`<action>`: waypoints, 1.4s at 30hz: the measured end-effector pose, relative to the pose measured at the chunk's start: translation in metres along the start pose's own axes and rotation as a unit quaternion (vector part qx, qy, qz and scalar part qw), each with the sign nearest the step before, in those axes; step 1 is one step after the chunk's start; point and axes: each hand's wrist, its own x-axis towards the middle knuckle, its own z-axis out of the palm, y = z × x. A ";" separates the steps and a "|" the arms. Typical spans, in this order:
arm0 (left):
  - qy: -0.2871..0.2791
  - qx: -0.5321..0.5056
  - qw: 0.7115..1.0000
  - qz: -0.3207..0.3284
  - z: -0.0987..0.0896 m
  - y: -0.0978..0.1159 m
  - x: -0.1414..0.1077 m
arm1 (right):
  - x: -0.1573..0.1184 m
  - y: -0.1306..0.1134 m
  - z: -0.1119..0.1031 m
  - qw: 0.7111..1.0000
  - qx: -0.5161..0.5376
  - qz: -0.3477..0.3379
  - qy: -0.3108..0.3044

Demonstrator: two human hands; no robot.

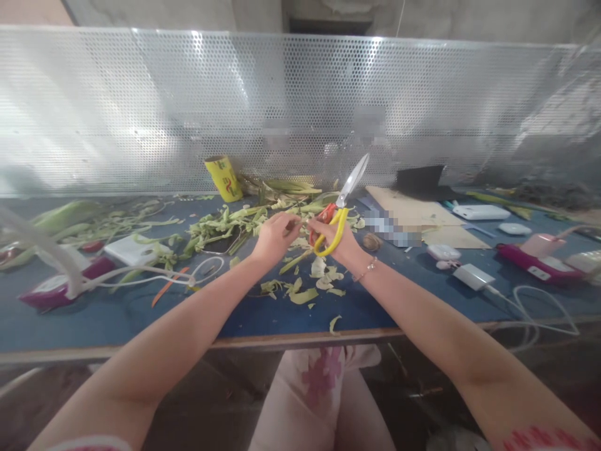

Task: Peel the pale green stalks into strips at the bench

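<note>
Yellow-handled scissors (342, 203) hang from my right hand (339, 237), blades pointing up and away, with a red or orange part beside the handle. My left hand (278, 235) is just to the left, fingers curled in a pinch; what lies between them is too small to make out. Both hands are close together over pale green plant scraps. A heap of green stalks and buds (220, 225) lies to the left of my left hand. Cut peelings (300, 294) are scattered on the blue table (263, 316) nearer to me.
A yellow roll (224, 178) stands by the perforated metal screen (188, 94). Purple power strips (539, 263) and white cables lie at both sides. Cardboard (413, 210), a white power bank (481, 212) and a charger (473, 277) are at right. Leaves (70, 219) lie at far left.
</note>
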 end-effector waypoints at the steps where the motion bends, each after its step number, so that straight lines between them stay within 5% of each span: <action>1: 0.015 -0.010 1.000 -0.025 -0.001 -0.001 0.001 | 0.002 0.001 -0.004 1.000 -0.025 -0.006 -0.011; 5: 0.062 -0.101 0.981 -0.155 -0.001 -0.010 0.006 | 0.010 0.004 -0.023 0.978 -0.204 -0.016 -0.028; 10: 0.094 -0.269 0.923 -0.258 0.003 -0.025 0.014 | 0.012 0.006 -0.033 0.879 -0.470 -0.069 -0.033; 16: 0.106 -0.408 0.858 -0.295 0.004 -0.028 0.016 | 0.005 -0.001 -0.037 0.837 -0.533 -0.096 -0.076; 28: 0.112 -0.510 0.791 -0.320 0.002 -0.025 0.017 | 0.003 -0.007 -0.036 0.801 -0.588 -0.059 -0.096; 34: 0.116 -0.524 0.782 -0.318 0.005 -0.023 0.016 | -0.002 -0.013 -0.031 0.772 -0.627 -0.052 -0.093; 42: 0.095 -0.525 0.792 -0.296 0.006 -0.021 0.014 | -0.001 -0.008 -0.033 0.777 -0.618 -0.065 -0.097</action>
